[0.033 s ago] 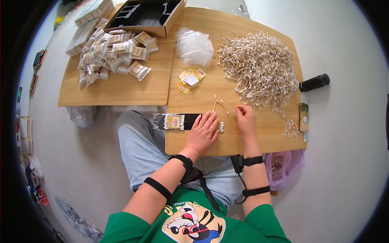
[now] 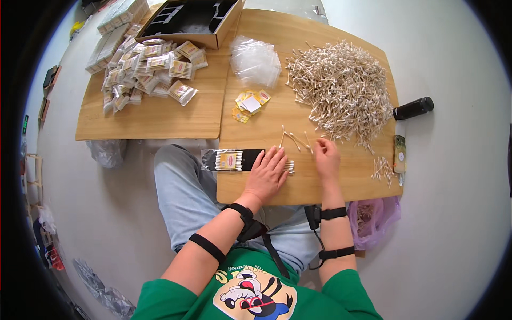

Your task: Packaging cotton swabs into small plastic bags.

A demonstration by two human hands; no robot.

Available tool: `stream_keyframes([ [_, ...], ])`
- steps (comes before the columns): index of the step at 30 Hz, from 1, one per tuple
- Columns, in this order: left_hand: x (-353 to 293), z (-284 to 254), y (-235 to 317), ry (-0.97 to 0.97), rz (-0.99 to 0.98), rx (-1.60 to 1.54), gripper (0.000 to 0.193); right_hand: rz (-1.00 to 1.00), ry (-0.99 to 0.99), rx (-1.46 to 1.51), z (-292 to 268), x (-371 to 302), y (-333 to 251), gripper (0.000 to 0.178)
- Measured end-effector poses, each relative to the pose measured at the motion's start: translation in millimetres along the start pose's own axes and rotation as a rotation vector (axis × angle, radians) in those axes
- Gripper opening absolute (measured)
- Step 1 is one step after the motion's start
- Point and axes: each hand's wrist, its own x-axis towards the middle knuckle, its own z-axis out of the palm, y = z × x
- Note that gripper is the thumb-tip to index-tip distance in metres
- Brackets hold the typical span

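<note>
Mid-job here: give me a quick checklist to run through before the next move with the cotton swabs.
1. Left hand flat on the small swab bundle by the black tray: ok.
2. Right hand at the loose swabs, fingertips touching one: ok.
3. Swab pile within reach: ok.
4. Clear bags on the table: ok.
5. Bundle count: cannot tell.

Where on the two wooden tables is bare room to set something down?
Free: the left table's near strip below the packet pile; the right table's far edge and the near edge beside the right hand. Crowded: around the cotton swab heap.
</note>
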Motion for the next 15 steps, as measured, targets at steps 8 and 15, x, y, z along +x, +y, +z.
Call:
stream_keyframes([
  [8,0.3,-0.2,-0.4,0.002,0.003,-0.023,0.044,0.071,0.148,-0.010,-20.0,-19.7,22.9,0.016],
  [15,1.2,-6.0,0.5,-0.006,0.019,-0.064,0.041,-0.144,0.180,-0.446,-1.8,-11.2,15.4,0.012],
])
